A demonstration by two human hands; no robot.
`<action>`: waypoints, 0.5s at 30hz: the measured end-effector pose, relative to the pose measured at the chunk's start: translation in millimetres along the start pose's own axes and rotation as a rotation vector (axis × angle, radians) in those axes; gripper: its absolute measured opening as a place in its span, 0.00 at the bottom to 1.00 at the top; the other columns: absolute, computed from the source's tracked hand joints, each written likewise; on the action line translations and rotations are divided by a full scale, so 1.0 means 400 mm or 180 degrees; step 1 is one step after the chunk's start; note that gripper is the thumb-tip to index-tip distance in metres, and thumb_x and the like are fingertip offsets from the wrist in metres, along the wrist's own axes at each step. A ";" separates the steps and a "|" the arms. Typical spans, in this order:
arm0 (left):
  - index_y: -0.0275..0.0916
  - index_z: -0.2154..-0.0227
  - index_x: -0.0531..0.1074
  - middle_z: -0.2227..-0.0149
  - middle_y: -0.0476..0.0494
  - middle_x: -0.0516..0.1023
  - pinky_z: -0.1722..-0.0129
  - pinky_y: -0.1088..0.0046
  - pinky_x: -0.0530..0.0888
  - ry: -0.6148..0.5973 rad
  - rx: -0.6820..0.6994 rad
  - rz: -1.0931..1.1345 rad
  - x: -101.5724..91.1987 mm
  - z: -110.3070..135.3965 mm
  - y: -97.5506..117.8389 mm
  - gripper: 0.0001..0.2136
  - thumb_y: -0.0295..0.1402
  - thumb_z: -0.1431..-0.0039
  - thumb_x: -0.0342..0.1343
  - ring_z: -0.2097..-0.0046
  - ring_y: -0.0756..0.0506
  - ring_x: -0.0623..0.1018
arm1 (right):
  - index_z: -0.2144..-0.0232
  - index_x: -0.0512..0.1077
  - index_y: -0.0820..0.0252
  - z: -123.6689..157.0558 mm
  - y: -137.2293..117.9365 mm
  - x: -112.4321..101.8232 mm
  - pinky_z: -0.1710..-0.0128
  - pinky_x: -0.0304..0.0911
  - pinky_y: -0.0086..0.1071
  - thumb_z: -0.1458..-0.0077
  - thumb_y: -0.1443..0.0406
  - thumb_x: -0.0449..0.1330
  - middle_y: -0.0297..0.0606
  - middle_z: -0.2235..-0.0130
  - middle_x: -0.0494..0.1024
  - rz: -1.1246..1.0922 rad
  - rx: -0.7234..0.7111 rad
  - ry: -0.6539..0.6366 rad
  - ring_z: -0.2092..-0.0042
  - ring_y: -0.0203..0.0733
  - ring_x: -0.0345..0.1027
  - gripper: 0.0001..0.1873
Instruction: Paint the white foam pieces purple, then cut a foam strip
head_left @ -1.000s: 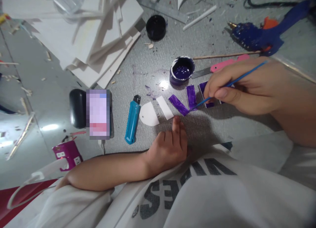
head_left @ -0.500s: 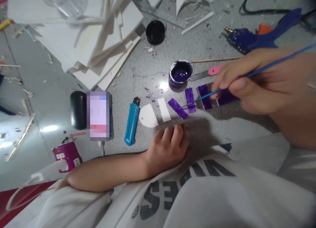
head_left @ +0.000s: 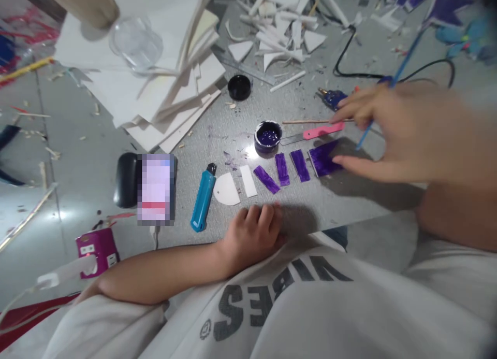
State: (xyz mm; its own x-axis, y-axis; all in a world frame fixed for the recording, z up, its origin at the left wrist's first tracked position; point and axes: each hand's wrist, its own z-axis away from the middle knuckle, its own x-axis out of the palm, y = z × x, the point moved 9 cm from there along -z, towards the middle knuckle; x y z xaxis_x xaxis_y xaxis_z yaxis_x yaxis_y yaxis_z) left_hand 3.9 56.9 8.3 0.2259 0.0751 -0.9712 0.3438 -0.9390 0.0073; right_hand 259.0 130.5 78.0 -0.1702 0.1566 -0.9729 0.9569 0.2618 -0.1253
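Purple paint coats three strips (head_left: 282,169) and a wider piece (head_left: 323,159), lined up left to right on the grey worktop (head_left: 217,115), with the leftmost strip slanting. Left of them lie a white strip (head_left: 248,181), a rounded white piece (head_left: 227,189) with a small hole, then a blue cutter (head_left: 203,198). The right hand (head_left: 411,126), blurred, is over the right end of the row, its thumb spread wide from its forefinger; the thumb tip overlaps the right edge of the wider piece, and whether it touches cannot be told. A blue brush (head_left: 404,61) is tucked slantwise between the fingers of that hand, its lower end pointing down towards the worktop. The left hand (head_left: 252,229) rests near the front edge, just below the white strip and the slanting one, its fingers folded loosely in with nothing seen in them. Behind the purple strips stands a paint pot (head_left: 264,148), open and white-rimmed; a pink-handled knife (head_left: 324,131) and a thin stick (head_left: 306,122) lie to its right. Farther back are a black lid (head_left: 239,87), a glue gun (head_left: 334,98) partly hidden by the right hand, and white scraps (head_left: 281,32). A phone (head_left: 156,188) lies left of the cutter, beside a black case (head_left: 127,180)
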 end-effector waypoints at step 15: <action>0.27 0.44 0.83 0.57 0.34 0.85 0.69 0.63 0.72 -0.0037 0.0137 -0.0248 -0.011 -0.006 0.010 0.26 0.50 0.23 0.58 0.63 0.41 0.78 | 0.58 0.66 0.52 0.057 -0.001 0.146 0.42 0.65 0.54 0.40 0.54 0.67 0.47 0.51 0.86 0.0269 -0.0172 -0.1154 0.56 0.55 0.77 0.16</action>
State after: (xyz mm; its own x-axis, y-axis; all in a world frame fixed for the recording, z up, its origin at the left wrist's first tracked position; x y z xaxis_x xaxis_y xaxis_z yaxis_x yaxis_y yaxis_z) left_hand 6.5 53.6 13.2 0.1893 0.1449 -0.9712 0.3203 -0.9441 -0.0784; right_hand 254.1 118.0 16.7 0.0123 -0.1650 -0.9862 0.9486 0.3139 -0.0407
